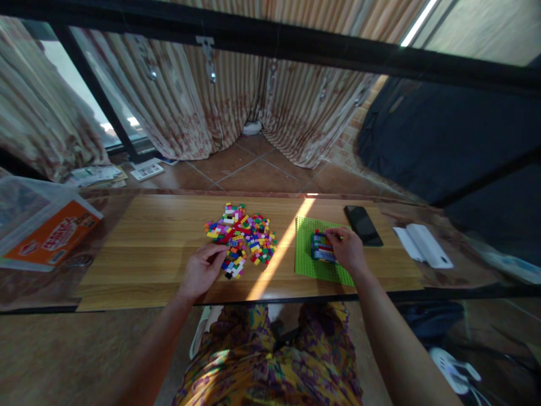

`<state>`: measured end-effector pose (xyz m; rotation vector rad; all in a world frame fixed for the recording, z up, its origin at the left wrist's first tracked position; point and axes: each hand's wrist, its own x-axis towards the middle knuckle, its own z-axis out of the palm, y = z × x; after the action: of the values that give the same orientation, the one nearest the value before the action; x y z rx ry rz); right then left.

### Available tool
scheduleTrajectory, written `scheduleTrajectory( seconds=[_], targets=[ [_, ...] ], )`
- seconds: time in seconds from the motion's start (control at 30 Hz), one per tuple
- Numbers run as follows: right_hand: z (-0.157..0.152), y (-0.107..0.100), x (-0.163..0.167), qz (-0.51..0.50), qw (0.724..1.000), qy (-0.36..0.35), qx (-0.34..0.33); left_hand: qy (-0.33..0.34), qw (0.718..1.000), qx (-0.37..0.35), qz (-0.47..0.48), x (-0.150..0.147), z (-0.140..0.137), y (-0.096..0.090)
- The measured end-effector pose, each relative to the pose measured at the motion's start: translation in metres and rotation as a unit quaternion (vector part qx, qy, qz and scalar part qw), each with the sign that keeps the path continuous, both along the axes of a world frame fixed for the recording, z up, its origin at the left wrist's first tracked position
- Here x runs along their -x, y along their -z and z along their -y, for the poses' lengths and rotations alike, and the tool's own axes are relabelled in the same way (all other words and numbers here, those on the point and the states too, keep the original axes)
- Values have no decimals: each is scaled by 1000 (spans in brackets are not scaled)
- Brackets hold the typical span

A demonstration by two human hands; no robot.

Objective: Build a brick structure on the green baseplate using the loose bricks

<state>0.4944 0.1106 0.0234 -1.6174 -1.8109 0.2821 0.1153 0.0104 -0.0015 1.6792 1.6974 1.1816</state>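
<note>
Left of the green studded plastic baseplate (303, 262), the half-curled left hand (203, 272) is at loose multicoloured plastic bricks (260, 238); atop it, the half-curled right hand (348, 248) should press the blue-grey brick block (322, 253) squarely. Grips unclear.

Two hands are over the tabletop (139, 242): one left hand (203, 272) at the single pile of bricks (258, 234) near the middle, its pieces too many and too small to count, and one right hand (347, 248) on the one build (323, 252). That build sits on one green plate (303, 259) toward the right edge, with one phone (364, 226) near the far right corner. Just beyond the left edge is one tub (53, 234).
</note>
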Motion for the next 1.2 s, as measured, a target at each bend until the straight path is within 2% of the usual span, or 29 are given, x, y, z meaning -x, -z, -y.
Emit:
scheduleTrajectory(
  seconds=[0.9,1.2],
  targets=[
    [2,2,0,35,999,-13,-16,3,1000,2,-4,0,0,-1],
    [7,8,3,46,997,-5,-61,4,1000,-3,4,1,0,1]
  ],
)
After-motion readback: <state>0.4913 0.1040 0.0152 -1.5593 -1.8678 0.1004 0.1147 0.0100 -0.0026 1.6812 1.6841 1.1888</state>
